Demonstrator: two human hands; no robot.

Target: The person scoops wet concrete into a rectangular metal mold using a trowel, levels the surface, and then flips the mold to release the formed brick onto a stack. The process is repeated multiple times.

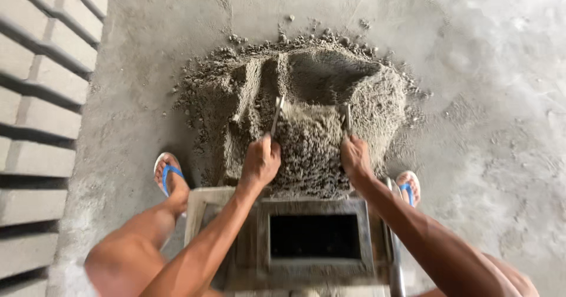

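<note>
Over the grey concrete floor (489, 126), we crouch with both hands sunk into a heap of damp grey sand-and-cement mix (306, 108). Our left hand (259, 162) is closed tight around the left handle of a flat metal scoop (311, 133), and our right hand (355, 157) is closed the same way on its right handle; both fists are fully wrapped, no fingers spread. The scoop lies at the near foot of the heap, mostly buried under the mix it carries, so we cannot tell its exact shape.

We judge the step in hand to be drawing a load of mix back toward the rectangular steel block mould (315, 238) that sits just below our wrists, its dark cavity open and unfilled. The next move seems to call for an even pull from both hands, keeping the load level so it drops into the cavity rather than over the frame.

The scoop's long axis runs left to right between our fists; its handles point away from us into the heap. Finished grey blocks (35, 114) stand in rows at left, and blue-strapped sandals (168, 176) flank the mould.
</note>
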